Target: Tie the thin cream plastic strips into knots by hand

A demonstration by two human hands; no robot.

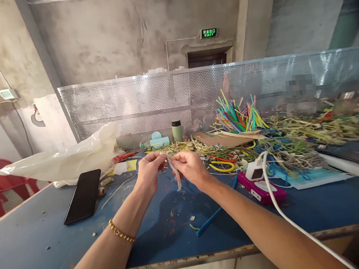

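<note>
Both hands meet over the middle of the blue table, fingers pinched. A thin pale strip (176,178) hangs down between them, its lower end loose. My left hand (149,169) pinches near the strip's top end, thumb against fingers. My right hand (190,166) grips the same strip just beside it. What the strip is made of I cannot tell. Behind the hands lie dry greenish plant-like scraps (210,146). A blue stick (215,215) rests on the table below my right forearm.
A black phone (82,196) and a white plastic bag (68,155) lie left. A green bottle (177,130) and colourful pipe cleaners (237,112) stand behind. At right are a magenta power box (263,190), a white cable (275,203) and a face mask (312,176). A perforated metal screen (129,109) borders the table.
</note>
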